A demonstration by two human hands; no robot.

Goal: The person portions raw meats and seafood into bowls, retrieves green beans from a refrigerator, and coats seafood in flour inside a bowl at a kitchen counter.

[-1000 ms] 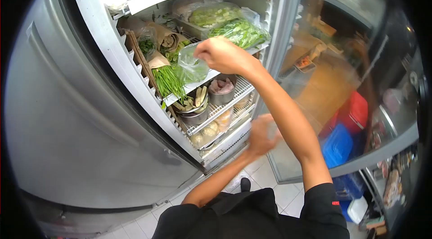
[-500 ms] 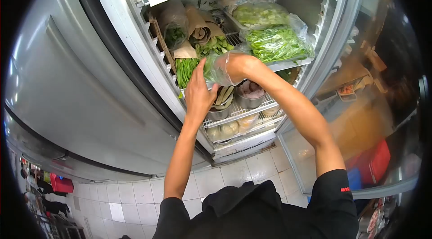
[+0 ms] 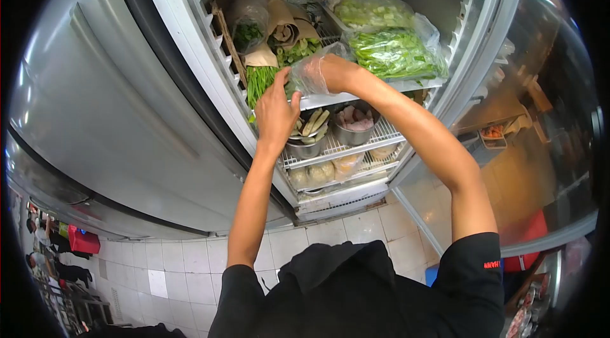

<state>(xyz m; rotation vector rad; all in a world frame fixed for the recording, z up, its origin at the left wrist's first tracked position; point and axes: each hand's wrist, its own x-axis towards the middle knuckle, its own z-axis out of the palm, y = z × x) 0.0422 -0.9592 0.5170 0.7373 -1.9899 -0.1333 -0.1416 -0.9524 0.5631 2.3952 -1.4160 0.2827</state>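
My left hand (image 3: 276,111) is at the front edge of the vegetable shelf, its fingers against a clear plastic bag (image 3: 306,75) with something green low inside. The thumb stands apart from the fingers. My right hand (image 3: 337,73) reaches into the mouth of that bag, its fingers blurred behind the plastic. Thin green stalks (image 3: 259,83) in brown paper lie just left of the bag, and a leafy bunch (image 3: 297,50) in paper is behind it. To the right sits a bag of bright green vegetables (image 3: 395,53).
On the lower rack are a pot of cut vegetables (image 3: 306,147) and a pot of pale pink meat (image 3: 354,123). A glass door (image 3: 508,166) stands open at right. A closed steel door (image 3: 127,103) fills the left. People (image 3: 70,271) are far off at lower left.
My left hand has risen from low beside the refrigerator to the bag. My right hand, earlier above the bag, is now inside its mouth. The view has shifted, showing people at lower left.
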